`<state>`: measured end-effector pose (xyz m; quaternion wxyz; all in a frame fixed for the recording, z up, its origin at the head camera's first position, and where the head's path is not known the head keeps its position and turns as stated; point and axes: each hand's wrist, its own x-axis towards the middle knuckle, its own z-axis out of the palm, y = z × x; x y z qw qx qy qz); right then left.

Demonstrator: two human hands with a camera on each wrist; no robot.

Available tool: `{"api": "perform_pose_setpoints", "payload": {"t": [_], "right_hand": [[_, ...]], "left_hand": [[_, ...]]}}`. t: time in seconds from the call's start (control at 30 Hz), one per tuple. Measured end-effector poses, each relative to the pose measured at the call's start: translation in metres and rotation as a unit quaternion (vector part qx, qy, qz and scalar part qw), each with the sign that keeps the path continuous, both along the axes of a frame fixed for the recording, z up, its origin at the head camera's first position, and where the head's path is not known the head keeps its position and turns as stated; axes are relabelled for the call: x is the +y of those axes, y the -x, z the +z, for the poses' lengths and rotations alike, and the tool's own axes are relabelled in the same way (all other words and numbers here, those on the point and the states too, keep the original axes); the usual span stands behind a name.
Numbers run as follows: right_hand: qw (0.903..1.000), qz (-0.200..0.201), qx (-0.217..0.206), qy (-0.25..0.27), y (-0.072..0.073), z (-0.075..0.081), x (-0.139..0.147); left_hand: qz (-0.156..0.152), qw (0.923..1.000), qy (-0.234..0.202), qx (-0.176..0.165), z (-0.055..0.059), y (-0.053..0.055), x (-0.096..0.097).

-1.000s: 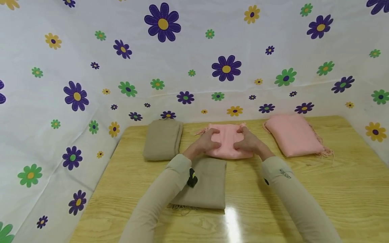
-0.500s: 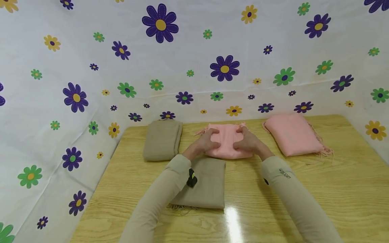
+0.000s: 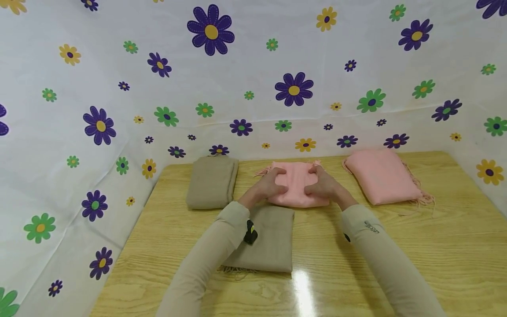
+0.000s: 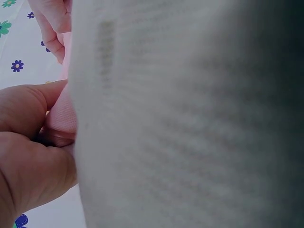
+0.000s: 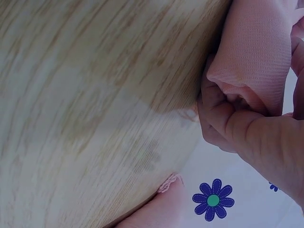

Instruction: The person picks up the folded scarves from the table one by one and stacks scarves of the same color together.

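Observation:
A folded pink scarf [image 3: 296,185] with fringe lies near the back middle of the table, gripped at both sides. My left hand [image 3: 270,184] holds its left edge, thumb on top. On the opposite edge my right hand [image 3: 324,184] has the same grip, its fingers curled under the cloth in the right wrist view, where the folded pink scarf [image 5: 256,52] bulges between thumb and fingers. The left wrist view shows the left hand [image 4: 33,161] pinching the scarf [image 4: 64,118]; blurred pale cloth blocks most of that view.
One folded beige scarf [image 3: 211,182] stands at the back left. Another beige scarf [image 3: 273,244], fringed, lies partly under the left forearm. A second pink scarf [image 3: 384,178] with loose fringe sits at the back right. Flowered white cloth [image 3: 253,66] rises behind the wooden table [image 3: 435,251].

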<state>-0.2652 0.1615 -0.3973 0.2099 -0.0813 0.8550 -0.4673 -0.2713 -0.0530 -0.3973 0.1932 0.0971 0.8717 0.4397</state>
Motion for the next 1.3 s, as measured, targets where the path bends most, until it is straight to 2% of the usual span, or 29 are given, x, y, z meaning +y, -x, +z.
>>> {"api": "perform_pose_setpoints", "payload": {"t": [0.17,0.53,0.97,1.3], "right_hand": [[0.9999,0.001,0.011,0.002,-0.001,0.001,0.002],[1.0000,0.002,-0.001,0.000,0.000,0.000,0.007],[1.0000,0.001,-0.003,-0.001,0.002,-0.003,0.014],[1.0000,0.000,-0.006,0.001,0.000,-0.001,0.016]], "left_hand": [[0.000,1.0000,-0.004,0.001,-0.001,0.000,0.001],[-0.005,1.0000,-0.003,0.004,-0.001,0.000,0.006],[0.003,0.9998,-0.008,-0.017,-0.002,0.001,0.012],[0.004,0.9998,-0.016,-0.012,-0.002,0.000,0.015]]}}
